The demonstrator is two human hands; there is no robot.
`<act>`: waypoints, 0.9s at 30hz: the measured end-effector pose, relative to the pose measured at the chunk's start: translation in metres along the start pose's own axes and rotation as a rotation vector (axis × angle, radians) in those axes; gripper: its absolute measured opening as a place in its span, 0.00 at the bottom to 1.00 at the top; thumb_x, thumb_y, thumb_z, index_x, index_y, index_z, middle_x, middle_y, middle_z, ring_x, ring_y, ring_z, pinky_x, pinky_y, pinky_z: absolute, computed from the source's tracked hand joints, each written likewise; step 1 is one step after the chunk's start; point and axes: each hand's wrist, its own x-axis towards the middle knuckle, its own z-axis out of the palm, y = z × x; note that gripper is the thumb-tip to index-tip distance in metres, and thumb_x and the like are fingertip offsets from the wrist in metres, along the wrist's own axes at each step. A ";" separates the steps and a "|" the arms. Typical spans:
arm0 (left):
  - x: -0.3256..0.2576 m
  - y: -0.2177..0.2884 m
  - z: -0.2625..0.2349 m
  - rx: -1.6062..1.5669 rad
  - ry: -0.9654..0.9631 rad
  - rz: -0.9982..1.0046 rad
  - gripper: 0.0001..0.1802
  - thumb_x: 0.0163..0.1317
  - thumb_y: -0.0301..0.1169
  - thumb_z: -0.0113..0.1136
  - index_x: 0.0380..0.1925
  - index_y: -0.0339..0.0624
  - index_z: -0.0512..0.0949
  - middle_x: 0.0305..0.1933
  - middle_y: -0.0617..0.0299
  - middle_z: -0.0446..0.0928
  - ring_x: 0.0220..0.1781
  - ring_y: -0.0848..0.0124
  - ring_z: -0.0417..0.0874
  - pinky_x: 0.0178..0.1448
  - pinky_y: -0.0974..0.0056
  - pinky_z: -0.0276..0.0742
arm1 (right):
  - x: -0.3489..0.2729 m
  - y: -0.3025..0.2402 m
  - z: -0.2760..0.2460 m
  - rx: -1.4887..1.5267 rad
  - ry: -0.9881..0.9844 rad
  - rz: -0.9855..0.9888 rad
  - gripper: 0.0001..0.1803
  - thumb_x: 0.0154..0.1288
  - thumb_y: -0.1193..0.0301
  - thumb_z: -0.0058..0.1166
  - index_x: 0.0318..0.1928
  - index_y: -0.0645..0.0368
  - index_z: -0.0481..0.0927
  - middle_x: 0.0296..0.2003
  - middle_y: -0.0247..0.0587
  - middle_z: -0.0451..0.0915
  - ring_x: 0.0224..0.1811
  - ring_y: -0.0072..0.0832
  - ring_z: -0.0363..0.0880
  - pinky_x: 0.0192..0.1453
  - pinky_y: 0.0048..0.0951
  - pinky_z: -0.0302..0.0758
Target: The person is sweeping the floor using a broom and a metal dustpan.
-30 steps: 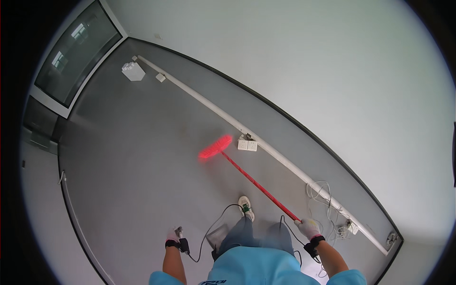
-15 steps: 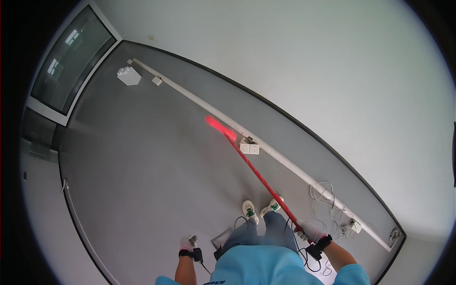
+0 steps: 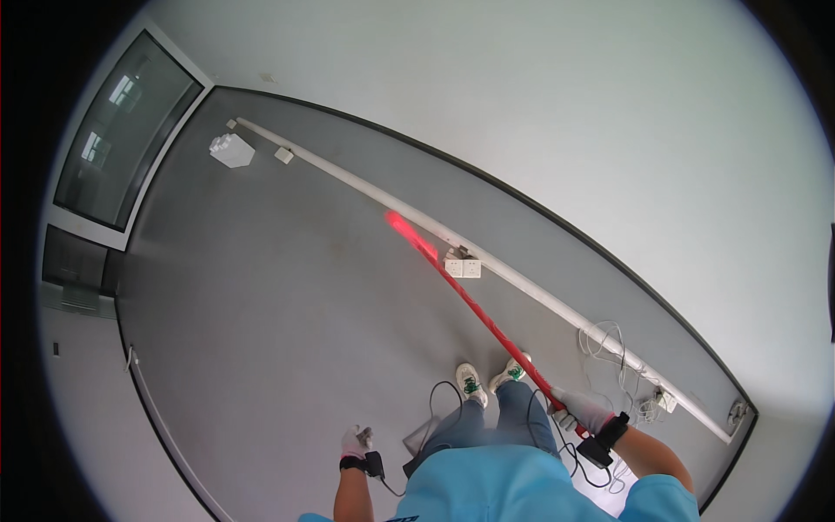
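The right hand (image 3: 581, 412) is wrapped round the red broom (image 3: 487, 320) near its upper end, the broom's head (image 3: 410, 232) lying close beside the white pipe (image 3: 539, 296) and sockets (image 3: 463, 269), while the left hand (image 3: 355, 442) is out sideways, whether spread or closed I cannot tell.

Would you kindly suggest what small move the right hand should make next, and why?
Perhaps the right hand should ease the red long-handled tool slightly leftward, since its head is close alongside the white floor conduit, near the socket box.
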 end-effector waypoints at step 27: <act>-0.007 0.018 0.089 0.031 -0.016 -0.064 0.23 0.65 0.42 0.43 0.34 0.27 0.74 0.27 0.49 0.78 0.17 0.66 0.75 0.17 0.69 0.70 | 0.023 -0.055 0.000 -0.363 0.172 -0.082 0.24 0.69 0.51 0.36 0.26 0.57 0.70 0.16 0.30 0.66 0.14 0.19 0.64 0.18 0.22 0.63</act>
